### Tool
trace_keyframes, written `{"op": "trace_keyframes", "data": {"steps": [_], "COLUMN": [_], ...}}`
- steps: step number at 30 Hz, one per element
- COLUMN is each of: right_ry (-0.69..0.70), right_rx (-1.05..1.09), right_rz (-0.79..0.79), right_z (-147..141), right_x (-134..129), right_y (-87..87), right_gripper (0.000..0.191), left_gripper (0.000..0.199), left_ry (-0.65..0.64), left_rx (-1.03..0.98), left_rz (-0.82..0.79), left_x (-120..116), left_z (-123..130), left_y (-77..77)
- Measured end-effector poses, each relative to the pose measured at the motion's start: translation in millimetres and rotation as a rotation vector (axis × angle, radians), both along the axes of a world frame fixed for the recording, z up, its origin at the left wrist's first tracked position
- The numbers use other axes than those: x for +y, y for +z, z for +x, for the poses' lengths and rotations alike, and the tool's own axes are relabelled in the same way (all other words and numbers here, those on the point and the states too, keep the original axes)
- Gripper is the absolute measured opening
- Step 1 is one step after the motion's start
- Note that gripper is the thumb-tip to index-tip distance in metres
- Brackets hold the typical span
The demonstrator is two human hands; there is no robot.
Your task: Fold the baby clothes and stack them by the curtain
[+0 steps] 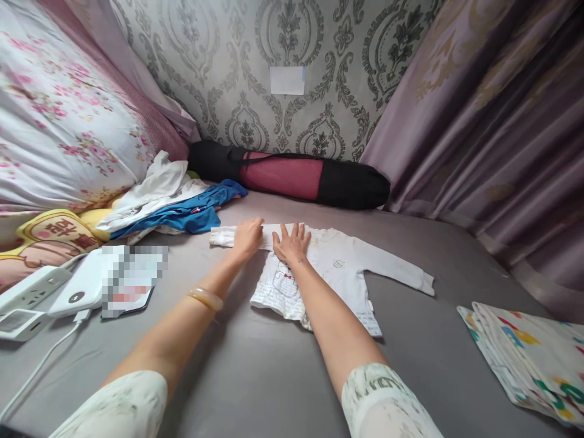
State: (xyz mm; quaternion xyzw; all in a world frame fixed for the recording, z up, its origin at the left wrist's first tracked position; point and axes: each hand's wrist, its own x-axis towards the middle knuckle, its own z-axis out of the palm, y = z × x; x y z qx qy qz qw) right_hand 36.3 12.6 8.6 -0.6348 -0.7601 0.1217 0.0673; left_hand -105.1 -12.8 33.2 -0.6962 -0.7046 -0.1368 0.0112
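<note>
A small white long-sleeved shirt (337,267) with a printed figure lies spread on the grey sheet (255,377), both sleeves reaching outward. My right hand (292,243) rests flat on the shirt's upper left part, near the shoulder, with its fingers spread. Over the left sleeve is my left hand (249,238), its fingers curled together and slightly blurred; whether they pinch the cloth is too unclear to make out. A pale bangle (205,298) circles my left wrist.
Crumpled blue (196,210) and white clothes lie at the back left. Nearer are a power strip (34,289), a white power bank (86,283) and a phone (137,280). A black and red bag (283,176) lies by the wall. Folded patterned cloth (524,359) sits right.
</note>
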Motion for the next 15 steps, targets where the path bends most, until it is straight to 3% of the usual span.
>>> {"op": "trace_keyframes", "data": {"steps": [3, 6, 11, 15], "right_ry": [-0.008, -0.011, -0.014, -0.005], "right_rx": [-0.015, -0.014, 0.006, -0.001], "right_rz": [0.002, 0.011, 0.02, -0.003], "right_z": [-0.8, -1.4, -1.1, -0.4], "right_x": [0.8, 1.3, 1.0, 1.1], "right_y": [-1.1, -1.8, -1.2, 0.5], "right_gripper": [0.062, 0.059, 0.058, 0.06], "left_gripper": [0.04, 0.046, 0.06, 0.059], "left_ry": [-0.112, -0.096, -0.004, 0.073], "left_rx": [-0.129, -0.111, -0.03, 0.082], "left_rz": [-0.032, -0.08, -0.222, -0.201], "left_x": [2.5, -1.9, -14.1, -18.0], "left_z": [22.1, 17.1, -24.8, -48.9], "left_y": [-23.1, -37.1, -34.6, -31.4]}}
